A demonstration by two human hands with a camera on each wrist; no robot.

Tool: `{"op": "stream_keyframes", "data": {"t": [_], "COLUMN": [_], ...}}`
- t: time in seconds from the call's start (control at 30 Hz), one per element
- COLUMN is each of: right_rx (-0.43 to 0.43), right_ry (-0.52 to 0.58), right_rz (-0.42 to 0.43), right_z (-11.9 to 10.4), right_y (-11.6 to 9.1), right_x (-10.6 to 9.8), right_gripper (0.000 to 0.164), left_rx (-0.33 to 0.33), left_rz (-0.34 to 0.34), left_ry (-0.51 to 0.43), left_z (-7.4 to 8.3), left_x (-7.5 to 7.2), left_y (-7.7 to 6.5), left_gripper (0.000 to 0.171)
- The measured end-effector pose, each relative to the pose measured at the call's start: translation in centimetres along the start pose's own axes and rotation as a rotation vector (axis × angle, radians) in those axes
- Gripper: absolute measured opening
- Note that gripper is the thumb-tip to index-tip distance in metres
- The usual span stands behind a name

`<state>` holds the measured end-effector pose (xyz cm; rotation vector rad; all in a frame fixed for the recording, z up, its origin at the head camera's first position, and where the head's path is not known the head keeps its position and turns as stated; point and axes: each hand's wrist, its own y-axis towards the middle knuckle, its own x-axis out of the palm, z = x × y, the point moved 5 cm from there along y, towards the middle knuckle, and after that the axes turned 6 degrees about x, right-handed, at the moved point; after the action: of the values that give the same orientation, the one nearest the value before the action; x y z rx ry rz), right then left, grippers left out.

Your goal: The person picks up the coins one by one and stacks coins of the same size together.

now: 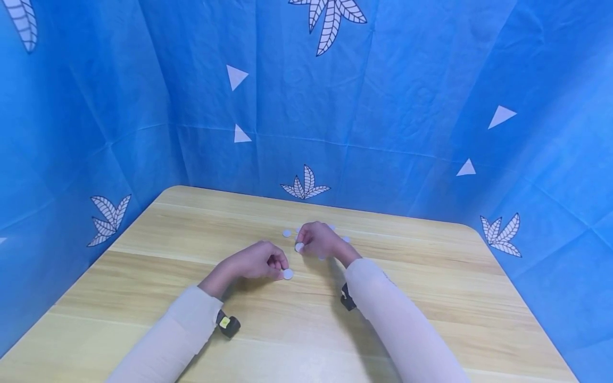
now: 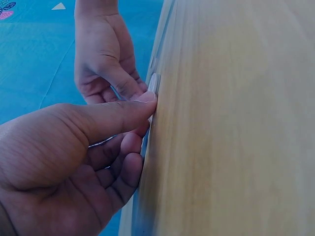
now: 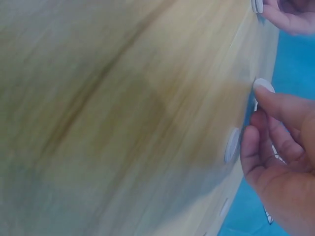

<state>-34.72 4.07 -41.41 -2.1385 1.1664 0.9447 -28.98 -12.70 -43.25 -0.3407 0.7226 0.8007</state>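
My left hand (image 1: 258, 260) pinches a small round white disc (image 1: 288, 274) low over the wooden table, thumb on top. Seen edge-on in the right wrist view, this piece (image 3: 257, 6) looks like discs layered together. Farther back and to the right, my right hand (image 1: 318, 239) holds another white disc (image 1: 299, 247) between thumb and fingers, slightly tilted. Below that hand in its wrist view, a loose white disc (image 3: 232, 145) lies on the tabletop. The left wrist view shows my left thumb (image 2: 118, 115) against the disc edge, with the right hand behind it.
More white discs lie around the right hand, one disc (image 1: 286, 233) to its left and another disc (image 1: 346, 239) to its right, some partly hidden. The light wooden table (image 1: 191, 340) has rounded far corners. A blue patterned curtain (image 1: 306, 96) hangs round its back and sides.
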Motion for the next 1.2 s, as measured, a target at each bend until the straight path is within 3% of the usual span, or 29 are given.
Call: {"op": "stream_keyframes", "data": {"t": [0.4,0.73,1.0,1.2], "right_rx": [-0.024,-0.091,-0.102,-0.069], "right_ry": [0.119,0.133,0.152,0.244], "right_rz": [0.063,-0.025,-0.065,-0.094], "right_z": [-0.1,-1.8,-1.9,-1.9], "right_y": [-1.0,-3.2,-4.1,-4.6], "right_x": [-0.7,0.4,1.5,2.1], "right_gripper": [0.010,0.012,0.012,0.013], "left_rx": [0.008,0.018,0.027,0.035], "left_rz": [0.000,-0.004,-0.003,-0.002], "left_ry": [0.009,-0.002,-0.004,-0.004], "left_z": [0.1,0.0,-0.1,0.0], "left_x": [0.1,0.1,0.1,0.1], "left_y": [0.1,0.1,0.0,0.1], "left_gripper": [0.012,0.011,0.012,0.012]}}
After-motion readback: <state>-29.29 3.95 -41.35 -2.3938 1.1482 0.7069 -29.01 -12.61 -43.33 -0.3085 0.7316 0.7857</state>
